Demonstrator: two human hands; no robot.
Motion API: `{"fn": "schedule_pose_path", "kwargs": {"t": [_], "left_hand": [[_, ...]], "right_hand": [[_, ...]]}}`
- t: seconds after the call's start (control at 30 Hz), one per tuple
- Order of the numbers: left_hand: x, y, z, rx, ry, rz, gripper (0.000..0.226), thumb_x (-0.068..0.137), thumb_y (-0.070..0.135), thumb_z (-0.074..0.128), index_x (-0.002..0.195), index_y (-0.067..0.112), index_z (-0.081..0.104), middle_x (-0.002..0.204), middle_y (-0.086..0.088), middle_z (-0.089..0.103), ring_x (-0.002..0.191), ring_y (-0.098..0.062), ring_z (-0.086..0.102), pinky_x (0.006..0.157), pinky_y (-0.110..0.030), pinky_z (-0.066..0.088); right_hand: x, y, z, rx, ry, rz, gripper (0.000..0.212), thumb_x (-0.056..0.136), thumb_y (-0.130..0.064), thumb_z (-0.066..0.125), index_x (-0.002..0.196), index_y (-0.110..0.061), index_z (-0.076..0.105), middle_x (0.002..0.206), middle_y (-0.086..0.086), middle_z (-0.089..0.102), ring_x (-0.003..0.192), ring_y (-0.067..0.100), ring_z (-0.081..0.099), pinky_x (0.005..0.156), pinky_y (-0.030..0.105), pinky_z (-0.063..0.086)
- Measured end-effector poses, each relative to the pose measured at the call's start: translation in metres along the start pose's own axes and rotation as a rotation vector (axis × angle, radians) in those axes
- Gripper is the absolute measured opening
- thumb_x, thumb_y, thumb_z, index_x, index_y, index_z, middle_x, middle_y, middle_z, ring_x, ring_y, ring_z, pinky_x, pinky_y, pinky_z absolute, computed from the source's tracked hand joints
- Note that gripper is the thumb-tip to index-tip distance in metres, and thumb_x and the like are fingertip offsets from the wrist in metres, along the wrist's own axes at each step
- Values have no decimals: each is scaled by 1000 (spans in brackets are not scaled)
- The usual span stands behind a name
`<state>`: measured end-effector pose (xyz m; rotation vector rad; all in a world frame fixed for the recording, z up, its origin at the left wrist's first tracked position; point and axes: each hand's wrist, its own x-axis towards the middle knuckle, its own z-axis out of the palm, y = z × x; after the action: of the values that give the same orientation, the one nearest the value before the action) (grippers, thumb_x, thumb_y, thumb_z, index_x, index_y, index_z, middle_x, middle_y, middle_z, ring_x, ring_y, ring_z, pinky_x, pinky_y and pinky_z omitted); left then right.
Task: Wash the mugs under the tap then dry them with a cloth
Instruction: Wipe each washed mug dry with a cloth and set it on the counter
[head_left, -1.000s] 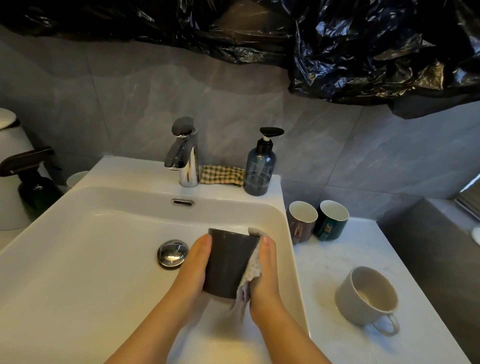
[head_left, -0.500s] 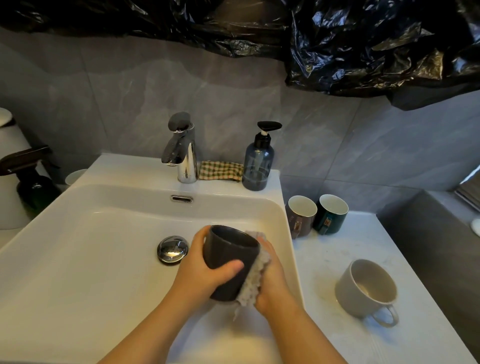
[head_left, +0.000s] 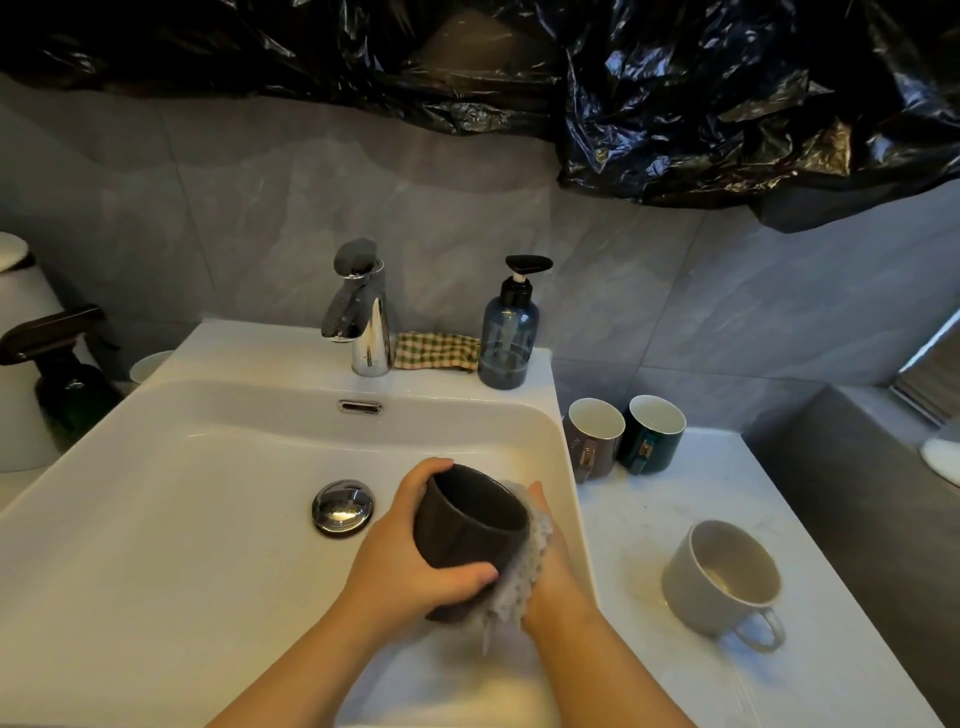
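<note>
Over the right side of the white sink (head_left: 156, 519), my left hand (head_left: 405, 566) grips a dark grey mug (head_left: 470, 530), thumb across its near side, mouth tilted up and away. My right hand (head_left: 553, 577) presses a grey textured cloth (head_left: 524, 577) against the mug's right side; its fingers are mostly hidden behind cloth and mug. The chrome tap (head_left: 363, 312) stands at the back with no water running. On the counter to the right stand a brown mug (head_left: 592, 436) and a dark green mug (head_left: 652, 434), and a cream mug (head_left: 722, 577) lies tilted.
A checked cloth (head_left: 436, 352) lies between the tap and a blue soap dispenser (head_left: 509, 332). The drain stopper (head_left: 343, 506) sits left of my hands. A dark spray bottle (head_left: 62, 374) stands at the far left. Black plastic sheeting (head_left: 675, 93) hangs above.
My left hand has turned the dark mug, so its mouth tips up more toward the camera and the thumb now wraps its near side. The cloth stays against its right side.
</note>
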<state>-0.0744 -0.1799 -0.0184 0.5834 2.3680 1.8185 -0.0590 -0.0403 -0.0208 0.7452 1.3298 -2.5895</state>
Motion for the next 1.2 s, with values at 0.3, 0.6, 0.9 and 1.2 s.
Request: {"fn": "schedule_pose_path", "kwargs": {"t": [0.3, 0.6, 0.9, 1.2], "left_hand": [[11, -4, -8, -851, 166, -508, 66, 59, 42, 67, 121, 24, 53, 112, -19, 66, 92, -36, 65, 59, -42, 56], [10, -6, -2, -489, -38, -371, 74, 40, 47, 73, 109, 36, 49, 107, -5, 60, 89, -23, 65, 66, -32, 54], [13, -10, -9, -636, 146, -421, 68, 53, 40, 74, 117, 28, 52, 113, -12, 64, 97, -30, 65, 69, -38, 53], [6, -4, -1, -322, -9, -203, 80, 40, 43, 74, 113, 36, 43, 108, -2, 55, 90, -22, 61, 66, -31, 56]], "right_hand": [[10, 14, 13, -456, 59, -259, 68, 82, -71, 43, 128, -22, 51, 125, 2, 58, 114, 20, 58, 99, 38, 46], [6, 7, -1, -214, 197, -334, 17, 82, -34, 61, 97, -26, 62, 96, 9, 64, 94, 31, 61, 89, 44, 51], [3, 7, 11, -340, 27, -353, 23, 98, -21, 47, 115, -23, 63, 109, 3, 68, 99, 17, 66, 90, 37, 54], [-6, 0, 2, -100, 115, -128, 19, 99, -3, 37, 104, -10, 54, 89, 6, 57, 75, 15, 56, 78, 43, 49]]}}
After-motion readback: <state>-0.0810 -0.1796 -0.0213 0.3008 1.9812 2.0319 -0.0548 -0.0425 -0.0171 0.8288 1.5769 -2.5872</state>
